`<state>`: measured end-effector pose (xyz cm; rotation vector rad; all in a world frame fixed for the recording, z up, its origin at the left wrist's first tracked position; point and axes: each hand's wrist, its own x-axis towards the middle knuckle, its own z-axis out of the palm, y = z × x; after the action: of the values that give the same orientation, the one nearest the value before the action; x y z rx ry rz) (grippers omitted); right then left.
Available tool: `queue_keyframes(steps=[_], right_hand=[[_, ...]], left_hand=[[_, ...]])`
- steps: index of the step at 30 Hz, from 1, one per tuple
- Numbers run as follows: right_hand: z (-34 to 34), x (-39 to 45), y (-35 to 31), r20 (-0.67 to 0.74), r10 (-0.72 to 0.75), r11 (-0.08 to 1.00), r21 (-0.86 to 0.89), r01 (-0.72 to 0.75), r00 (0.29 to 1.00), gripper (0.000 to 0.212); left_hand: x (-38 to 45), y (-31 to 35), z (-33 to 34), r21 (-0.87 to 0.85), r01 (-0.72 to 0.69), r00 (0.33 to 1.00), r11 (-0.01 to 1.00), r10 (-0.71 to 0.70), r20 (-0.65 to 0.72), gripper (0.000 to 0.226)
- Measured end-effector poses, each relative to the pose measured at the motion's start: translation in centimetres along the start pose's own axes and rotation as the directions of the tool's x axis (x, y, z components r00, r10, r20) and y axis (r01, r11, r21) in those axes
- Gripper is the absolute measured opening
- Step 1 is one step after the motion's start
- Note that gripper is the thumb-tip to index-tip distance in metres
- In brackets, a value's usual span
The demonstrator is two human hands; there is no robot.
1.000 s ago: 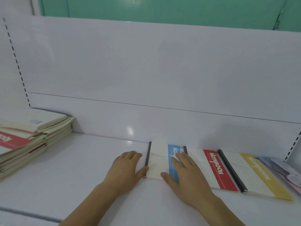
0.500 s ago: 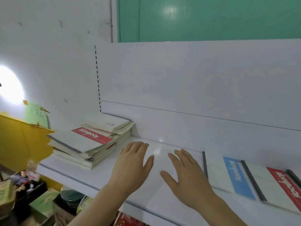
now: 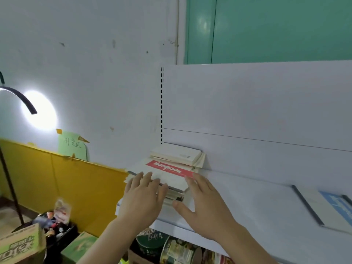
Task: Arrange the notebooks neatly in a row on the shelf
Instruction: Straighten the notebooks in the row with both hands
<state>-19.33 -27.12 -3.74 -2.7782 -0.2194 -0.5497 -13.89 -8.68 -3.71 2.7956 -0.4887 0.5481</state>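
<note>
1. At shelf (image 3: 247,202) left end: notebook stack (image 3: 171,168), red-band one near top.
2. Left hand (image 3: 142,199) flat, fingers straight on stack's front edge.
3. Right hand (image 3: 205,204) spread wide beside stack, holding nothing.
4. Blue-band notebook (image 3: 323,206) lies flat at right.

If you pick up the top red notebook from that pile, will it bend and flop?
Probably a little. The red notebook looks thin and soft-covered, so it may sag if held by one edge. It seems light. The pile beneath is uneven, so the books below might slide when both hands lift it.
</note>
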Motion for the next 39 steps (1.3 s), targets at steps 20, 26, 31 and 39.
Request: queue_keyframes(steps=[20,26,31,39], right_hand=[[-1.6,5.4,3.2,-0.579,0.003,1.0,0.01,0.003,0.816,0.039],[-1.4,4.3,0.0,-0.586,-0.049,0.997,0.018,0.073,0.809,0.028],[1.6,3.0,-3.7,-0.386,-0.233,0.966,0.015,0.258,0.893,0.036],[2.6,3.5,-0.7,0.047,0.104,0.989,-0.109,-0.098,0.993,0.084]], left_hand=[[2.1,-2.8,1.9,-0.591,0.022,0.916,0.807,-0.252,-0.311,0.034],[2.9,0.1,-0.6,-0.913,0.068,0.984,0.401,-0.179,-0.005,0.034],[3.7,1.8,-1.6,-0.975,0.122,0.978,0.188,-0.189,0.086,0.018],[4.4,-4.3,-1.2,-0.934,0.154,0.902,0.322,-0.432,0.0,0.022]])
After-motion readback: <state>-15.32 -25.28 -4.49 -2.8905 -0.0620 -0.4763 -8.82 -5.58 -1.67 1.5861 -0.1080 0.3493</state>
